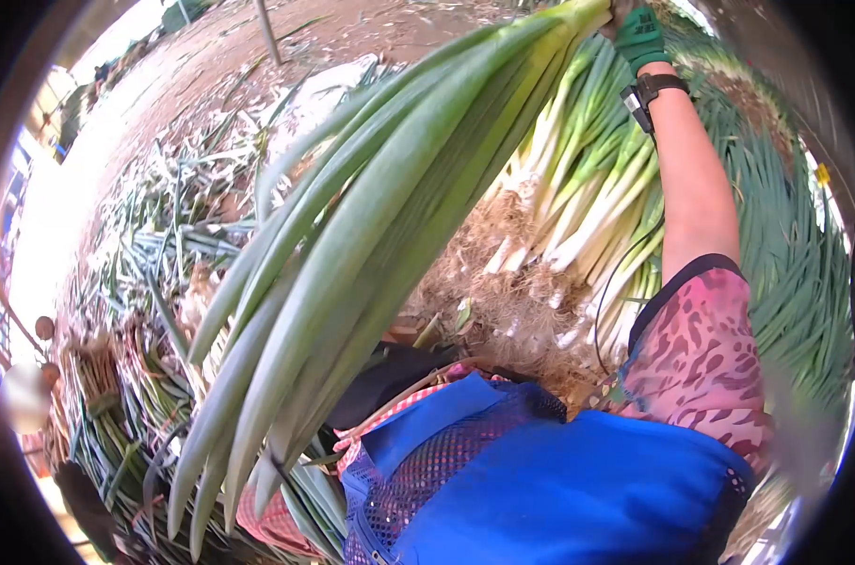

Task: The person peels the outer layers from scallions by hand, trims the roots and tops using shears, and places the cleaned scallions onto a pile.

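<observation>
Sweeping from the top edge to the lower left, the bunch of green onions [380, 217] hangs long and floppy from the right hand [639, 33], whose gloved grip is closed round the stalk end (the firm part, a safer hold than the soft, easily bruised leaves). It looks light but unwieldy. Behind lies a heap of cut onions [588, 179], roots outward, and tied bundles [107, 405] crowd the ground at the left. A blue apron [559, 480] fills the foreground. A wrist strap [649, 89] sits below the glove. No left hand shows.
</observation>
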Available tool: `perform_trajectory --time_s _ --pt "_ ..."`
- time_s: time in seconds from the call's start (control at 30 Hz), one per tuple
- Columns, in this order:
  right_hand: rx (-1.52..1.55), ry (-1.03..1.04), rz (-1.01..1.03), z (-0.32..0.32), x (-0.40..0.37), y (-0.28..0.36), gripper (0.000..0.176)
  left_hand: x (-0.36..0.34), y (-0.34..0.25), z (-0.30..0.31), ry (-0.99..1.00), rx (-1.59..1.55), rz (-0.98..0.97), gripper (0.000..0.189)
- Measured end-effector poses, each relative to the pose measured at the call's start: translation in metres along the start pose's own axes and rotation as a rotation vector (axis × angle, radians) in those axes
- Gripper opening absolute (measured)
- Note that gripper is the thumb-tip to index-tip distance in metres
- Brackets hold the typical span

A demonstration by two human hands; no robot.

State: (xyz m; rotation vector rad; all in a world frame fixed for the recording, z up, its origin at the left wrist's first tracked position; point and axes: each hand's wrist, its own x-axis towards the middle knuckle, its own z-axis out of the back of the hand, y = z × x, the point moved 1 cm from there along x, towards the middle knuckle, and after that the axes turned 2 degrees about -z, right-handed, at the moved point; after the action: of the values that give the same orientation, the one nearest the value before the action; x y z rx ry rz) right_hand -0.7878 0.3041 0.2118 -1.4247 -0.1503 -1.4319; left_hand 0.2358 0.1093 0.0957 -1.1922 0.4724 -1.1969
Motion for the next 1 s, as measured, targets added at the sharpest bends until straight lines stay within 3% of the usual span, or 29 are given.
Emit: perform_trajectory --time_s 0.03,0.13,0.17,0.27,0.37,0.43,0.57,0.67,0.73,0.8,0.87,0.9,1.0 --pt "-0.113 0.048 0.014 0.004 -0.007 -0.005 0.055 0.001 0.004 -0.005 -0.002 0.007 0.015 0.041" --pt "-0.08 0.069 0.0 0.005 -0.036 -0.044 0.042 0.002 0.01 -0.021 0.009 0.004 0.055 0.04" --pt "0.066 0.062 -0.037 0.008 -0.034 -0.049 0.05 0.002 0.013 -0.024 0.015 -0.002 0.073 0.04" --pt "-0.376 0.42 -0.166 0.029 -0.059 -0.057 0.04 -0.001 0.023 -0.036 0.037 -0.026 0.108 0.039" --pt "-0.369 0.707 -0.71 0.045 -0.079 -0.036 0.036 0.0 0.033 -0.047 0.055 -0.045 0.131 0.038" --pt "-0.259 0.75 -1.012 0.036 -0.118 -0.042 0.037 0.002 0.04 -0.051 0.078 -0.053 0.148 0.038" --pt "-0.072 0.741 -1.273 0.008 -0.163 -0.002 0.044 0.004 0.053 -0.066 0.168 -0.101 0.194 0.037" --pt "0.127 0.676 -1.482 -0.039 -0.217 0.033 0.048 -0.006 0.072 -0.084 0.312 -0.161 0.255 0.036" --pt "0.23 0.794 -1.74 -0.063 -0.263 0.065 0.048 -0.012 0.081 -0.105 0.432 -0.199 0.316 0.035" --pt "0.049 0.957 -1.771 -0.08 -0.313 0.092 0.059 -0.025 0.09 -0.128 0.568 -0.216 0.383 0.035" --pt "-0.03 0.83 -1.92 -0.079 -0.322 0.109 0.069 -0.043 0.098 -0.155 0.714 -0.235 0.448 0.034" --pt "0.035 0.882 -1.909 -0.077 -0.322 0.108 0.074 -0.055 0.098 -0.17 0.786 -0.227 0.474 0.034" --pt "-0.014 1.046 -1.937 -0.087 -0.322 0.097 0.07 -0.098 0.058 -0.221 0.91 -0.023 0.494 0.038"
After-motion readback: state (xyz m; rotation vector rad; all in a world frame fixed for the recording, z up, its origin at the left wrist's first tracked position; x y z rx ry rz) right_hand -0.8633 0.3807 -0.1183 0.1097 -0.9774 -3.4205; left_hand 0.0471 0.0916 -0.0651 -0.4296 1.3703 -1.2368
